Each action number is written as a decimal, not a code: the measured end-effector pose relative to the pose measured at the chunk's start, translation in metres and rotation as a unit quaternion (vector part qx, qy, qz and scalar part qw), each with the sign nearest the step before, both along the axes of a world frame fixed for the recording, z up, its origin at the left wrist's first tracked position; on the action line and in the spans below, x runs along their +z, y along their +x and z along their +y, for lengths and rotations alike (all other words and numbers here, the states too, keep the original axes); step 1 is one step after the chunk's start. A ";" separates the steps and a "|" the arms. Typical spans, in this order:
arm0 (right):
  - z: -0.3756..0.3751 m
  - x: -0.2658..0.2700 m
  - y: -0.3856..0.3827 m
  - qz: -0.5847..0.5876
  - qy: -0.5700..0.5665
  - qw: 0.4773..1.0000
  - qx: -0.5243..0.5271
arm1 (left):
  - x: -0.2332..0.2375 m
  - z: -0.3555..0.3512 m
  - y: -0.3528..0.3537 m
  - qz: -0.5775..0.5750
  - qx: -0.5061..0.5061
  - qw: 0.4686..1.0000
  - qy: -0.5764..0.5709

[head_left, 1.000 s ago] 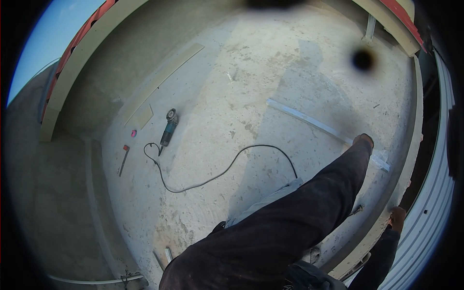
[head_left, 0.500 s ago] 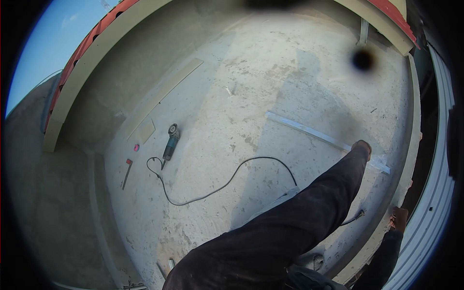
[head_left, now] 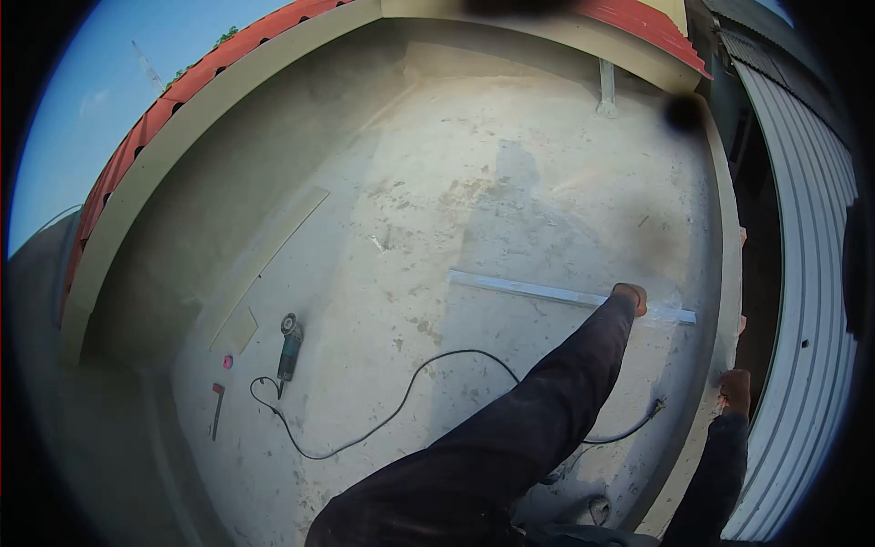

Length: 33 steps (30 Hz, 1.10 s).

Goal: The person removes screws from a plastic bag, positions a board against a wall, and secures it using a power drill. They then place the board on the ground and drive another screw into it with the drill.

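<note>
My left hand (head_left: 629, 297), at the end of a long dark sleeve, is closed around a straight silvery metal bar (head_left: 529, 288) toward its right end. Clear plastic film seems to cling to the bar near that end. At the right, my right hand (head_left: 735, 390) has its fingers curled over the top edge of the low wall (head_left: 726, 273). A black power cord (head_left: 401, 412) loops over the floor and passes behind my left arm. Its plug end (head_left: 658, 405) shows below that arm.
An angle grinder (head_left: 289, 351) lies on the concrete floor (head_left: 401, 273) at the left. Near it are a red-headed tool (head_left: 217, 410), a small pink item (head_left: 228, 362) and flat board strips (head_left: 273, 260). A downpipe (head_left: 607, 87) stands at the back. Corrugated sheeting (head_left: 802, 228) lies beyond the wall.
The view has tilted up and turned right, so the grinder and cord sit lower in it. The bar appears more level. Both hands keep their hold.
</note>
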State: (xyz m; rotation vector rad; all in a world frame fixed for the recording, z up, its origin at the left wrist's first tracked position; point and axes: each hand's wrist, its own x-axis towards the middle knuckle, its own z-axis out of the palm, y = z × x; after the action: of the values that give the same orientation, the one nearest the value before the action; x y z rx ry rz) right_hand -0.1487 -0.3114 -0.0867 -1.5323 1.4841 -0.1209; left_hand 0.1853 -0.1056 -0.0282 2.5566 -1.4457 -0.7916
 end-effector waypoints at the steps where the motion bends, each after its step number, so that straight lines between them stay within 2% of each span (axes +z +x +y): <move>1: 0.001 0.002 0.001 -0.002 -0.002 1.000 0.000 | 0.007 0.002 -0.002 0.003 -0.001 1.000 0.008; 4: 0.012 0.012 -0.004 -0.009 -0.003 1.000 -0.009 | 0.025 0.004 -0.010 0.005 0.016 0.999 0.032; 9: 0.026 0.029 0.001 -0.025 0.000 0.999 -0.031 | 0.024 0.001 -0.006 0.009 -0.003 0.999 0.052; 11: 0.019 0.020 0.000 0.019 0.008 1.000 0.023 | 0.021 0.000 -0.006 0.011 -0.008 0.998 0.054; 13: 0.028 0.029 -0.002 -0.036 0.005 0.999 -0.002 | 0.028 0.002 -0.006 0.019 -0.012 0.997 0.070; 15: 0.028 0.030 0.005 0.025 -0.067 0.997 -0.008 | 0.030 0.001 -0.006 0.022 -0.031 0.996 0.081; 19: 0.035 0.048 0.008 0.057 -0.033 0.998 -0.021 | 0.016 -0.003 0.002 0.004 -0.039 0.995 0.095; 22: 0.035 0.045 0.004 0.032 -0.012 0.999 -0.021 | 0.008 -0.006 0.008 0.001 -0.048 0.994 0.098; 24: 0.035 0.040 -0.003 -0.065 -0.008 0.996 -0.055 | 0.007 -0.007 0.009 0.004 -0.051 0.993 0.104; 25: 0.042 0.050 -0.003 -0.064 -0.004 0.996 -0.067 | 0.006 -0.008 0.009 0.005 -0.051 0.993 0.106; 27: 0.055 0.072 0.002 0.007 -0.020 0.999 -0.041 | -0.005 -0.013 0.015 0.012 -0.048 0.992 0.114; 30: 0.053 0.072 0.002 0.035 -0.046 0.998 -0.026 | -0.010 -0.015 0.018 0.018 -0.052 0.992 0.116; 33: 0.048 0.065 0.005 0.037 -0.053 0.996 -0.063 | -0.022 -0.019 0.025 0.029 -0.061 0.990 0.124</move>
State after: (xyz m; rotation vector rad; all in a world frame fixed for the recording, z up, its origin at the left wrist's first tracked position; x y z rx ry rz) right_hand -0.1434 -0.2633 -0.0214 -1.5409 1.6555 -0.2213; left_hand 0.2106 -0.1247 -0.0500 2.6101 -1.5903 -1.1201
